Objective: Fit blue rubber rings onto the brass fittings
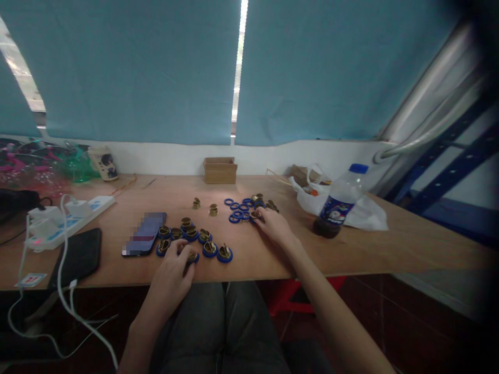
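Observation:
My left hand (176, 267) rests near the table's front edge, fingers curled round a brass piece in a blue ring (192, 257). Several more such ringed brass pieces (209, 249) sit beside and beyond it. Farther right, my right hand (273, 224) reaches out with its fingertips closed on a small brass piece (255, 214); the fingers partly hide it. Just past those fingertips lie several loose blue rings (235, 216) and a small heap of brass pieces (271, 205). Two brass pieces without rings, one (197, 203) and another (212, 210), stand mid-table.
A phone (145, 235) and a black slab-like device (80, 254) lie left, by a white power strip (93, 210) with cables. A small cardboard box (220, 171) stands at the back. A tilted cola bottle (340, 205) and a white plastic bag (368, 213) are at right.

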`<act>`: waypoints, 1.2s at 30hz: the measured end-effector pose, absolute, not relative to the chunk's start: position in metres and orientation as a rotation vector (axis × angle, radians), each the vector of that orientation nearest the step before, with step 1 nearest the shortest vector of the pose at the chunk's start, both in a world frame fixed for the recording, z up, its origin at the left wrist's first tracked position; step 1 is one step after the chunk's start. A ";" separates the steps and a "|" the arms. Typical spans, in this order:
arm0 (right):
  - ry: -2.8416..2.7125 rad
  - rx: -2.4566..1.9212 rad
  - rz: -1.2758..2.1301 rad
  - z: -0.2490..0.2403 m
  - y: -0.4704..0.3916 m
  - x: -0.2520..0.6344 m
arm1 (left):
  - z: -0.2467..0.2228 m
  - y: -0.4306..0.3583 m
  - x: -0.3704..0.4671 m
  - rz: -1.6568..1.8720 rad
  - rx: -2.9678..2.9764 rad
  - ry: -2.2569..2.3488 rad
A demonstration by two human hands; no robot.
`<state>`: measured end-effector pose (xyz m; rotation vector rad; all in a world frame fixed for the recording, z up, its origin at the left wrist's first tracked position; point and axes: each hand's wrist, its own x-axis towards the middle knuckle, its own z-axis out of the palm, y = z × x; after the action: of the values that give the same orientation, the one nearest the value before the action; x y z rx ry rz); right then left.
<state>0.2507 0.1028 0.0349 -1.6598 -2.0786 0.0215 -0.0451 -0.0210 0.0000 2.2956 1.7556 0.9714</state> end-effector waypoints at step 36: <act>-1.539 -1.551 0.163 0.007 0.036 0.155 | 0.011 -0.011 0.072 1.355 2.075 1.868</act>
<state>0.1549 0.0358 0.0074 -1.5506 -1.5393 0.1634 0.0716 -0.0108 0.0113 2.0753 1.8682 1.3552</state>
